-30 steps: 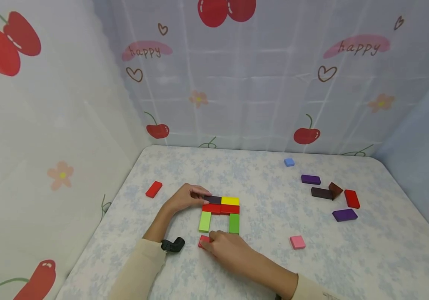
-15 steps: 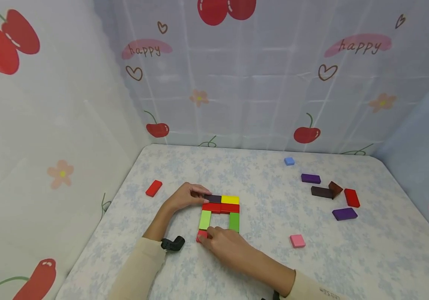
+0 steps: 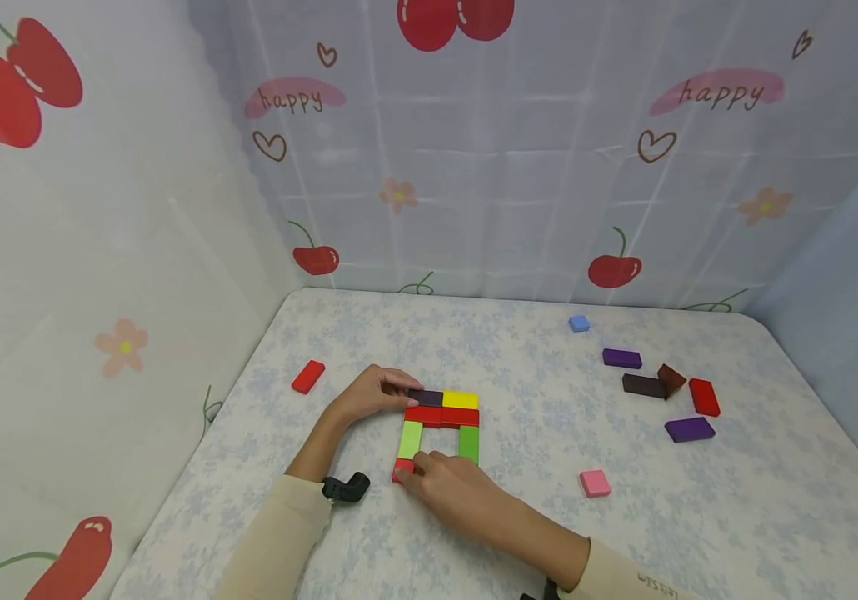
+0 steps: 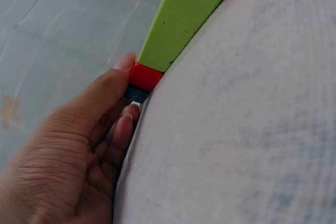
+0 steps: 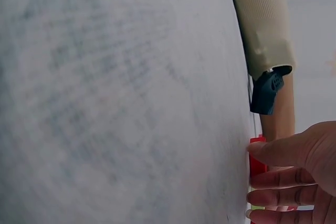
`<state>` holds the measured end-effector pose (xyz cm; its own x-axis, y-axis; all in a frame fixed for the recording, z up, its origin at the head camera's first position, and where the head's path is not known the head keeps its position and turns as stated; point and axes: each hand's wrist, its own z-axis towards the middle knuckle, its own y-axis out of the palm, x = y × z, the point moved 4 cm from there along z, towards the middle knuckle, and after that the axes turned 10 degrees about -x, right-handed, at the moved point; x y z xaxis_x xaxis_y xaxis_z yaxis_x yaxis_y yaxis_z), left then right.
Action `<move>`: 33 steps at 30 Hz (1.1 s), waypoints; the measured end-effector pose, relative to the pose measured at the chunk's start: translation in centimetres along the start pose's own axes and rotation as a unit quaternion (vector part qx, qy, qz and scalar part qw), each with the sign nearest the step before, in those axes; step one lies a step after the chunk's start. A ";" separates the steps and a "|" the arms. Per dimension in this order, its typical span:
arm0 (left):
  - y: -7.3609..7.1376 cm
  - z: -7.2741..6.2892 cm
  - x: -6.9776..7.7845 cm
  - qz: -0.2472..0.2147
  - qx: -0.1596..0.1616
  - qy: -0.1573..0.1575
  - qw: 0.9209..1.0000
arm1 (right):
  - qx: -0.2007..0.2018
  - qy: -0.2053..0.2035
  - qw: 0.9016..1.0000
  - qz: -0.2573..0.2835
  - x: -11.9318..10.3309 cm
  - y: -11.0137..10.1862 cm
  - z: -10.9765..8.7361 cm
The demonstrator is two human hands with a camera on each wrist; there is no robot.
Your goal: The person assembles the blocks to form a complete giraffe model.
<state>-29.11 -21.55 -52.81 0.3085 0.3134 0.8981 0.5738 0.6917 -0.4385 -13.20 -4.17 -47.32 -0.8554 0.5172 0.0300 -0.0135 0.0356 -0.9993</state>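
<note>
At the left, the left hand (image 3: pixel 371 393) pinches the left end of a dark, oblong, wood-like block (image 3: pixel 429 398), while the right hand (image 3: pixel 447 489) pinches a glossy red, wood-like block (image 3: pixel 404 463) against the near end of a flat light green, wood-like oblong (image 3: pixel 410 440); seating it well probably calls for a light, straight push with the dark block braced. The left wrist view shows outer side faces meeting without an obvious gap, and the right wrist view the thumb's contact, though where the right fingertips press is hard to tell.
</note>
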 end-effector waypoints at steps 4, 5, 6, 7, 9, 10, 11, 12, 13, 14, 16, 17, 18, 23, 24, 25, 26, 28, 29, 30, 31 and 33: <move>0.0 0.0 0.0 0.000 0.001 -0.002 1.000 | -0.001 0.005 1.000 0.006 0.1 0.0 0.0; 0.0 0.0 0.0 0.000 0.001 -0.003 1.000 | -0.001 0.007 1.000 0.008 0.1 0.0 0.0; 0.0 0.0 0.0 -0.001 0.001 -0.004 1.000 | -0.001 0.008 1.000 0.009 0.1 0.1 0.0; 0.0 0.0 0.0 -0.001 0.001 -0.005 1.000 | -0.001 0.010 1.000 0.010 0.2 0.1 0.0; 0.0 0.1 0.0 -0.002 0.000 -0.005 1.000 | -0.004 0.012 1.000 0.008 0.2 0.1 -0.1; 0.0 0.1 0.1 -0.004 -0.001 -0.005 1.000 | -0.012 0.015 1.000 0.008 0.2 0.1 -0.2; 0.0 0.1 0.1 -0.005 -0.002 -0.005 1.000 | -0.019 0.018 1.000 0.008 0.2 0.1 -0.2; 0.0 0.1 0.1 -0.006 -0.002 -0.005 1.000 | -0.026 0.022 0.999 0.008 0.2 0.0 -0.4; 0.1 0.1 0.2 -0.008 -0.004 -0.003 1.000 | -0.033 0.026 0.999 0.009 0.3 0.0 -0.6; 0.1 0.1 0.2 -0.011 -0.005 -0.001 1.000 | -0.040 0.031 0.999 0.013 0.3 -0.2 -0.9; 0.1 0.1 0.3 -0.016 -0.008 0.003 1.000 | -0.053 0.043 0.997 0.024 0.5 -0.6 -1.6; 0.2 0.1 0.3 -0.017 -0.009 0.006 1.000 | -0.054 0.046 0.997 0.032 0.7 -0.9 -2.0; 0.2 0.1 0.3 -0.018 -0.009 0.009 1.000 | -0.055 0.050 0.997 0.036 0.8 -1.2 -2.5; 0.1 0.1 0.2 -0.016 -0.011 0.020 1.000 | -0.058 0.069 0.993 0.080 2.2 -2.8 -5.3; 0.1 0.1 0.2 -0.015 -0.010 0.020 1.000 | -0.055 0.075 0.992 0.090 2.5 -3.0 -5.9; 0.1 0.0 0.1 -0.015 -0.011 0.022 1.000 | -0.052 0.080 0.990 0.103 2.9 -3.3 -6.4; 0.1 0.0 0.1 -0.014 -0.011 0.023 1.000 | -0.049 0.086 0.989 0.112 3.2 -3.6 -7.0; 0.1 -0.1 0.1 -0.015 -0.012 0.026 0.999 | -0.040 0.098 0.987 0.122 3.8 -4.0 -8.2; 0.1 -0.1 0.1 -0.017 -0.013 0.027 0.999 | -0.032 0.103 0.986 0.123 4.1 -4.2 -8.9; 0.1 -0.1 0.1 -0.018 -0.013 0.029 0.999 | -0.026 0.110 0.986 0.123 4.4 -4.3 -9.5; 0.1 -0.1 0.1 -0.018 -0.013 0.029 0.999 | -0.020 0.116 0.986 0.122 4.7 -4.4 -10.2; 0.2 -0.2 0.2 -0.019 -0.012 0.032 0.999 | -0.010 0.133 0.983 0.124 5.4 -4.5 -11.5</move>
<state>-28.82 -21.50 -52.70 0.3342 0.2448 0.9102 0.6039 0.6859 -0.4061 -11.82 8.29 -42.36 -0.6654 0.7172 -0.2070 0.1915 -0.1040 -0.9760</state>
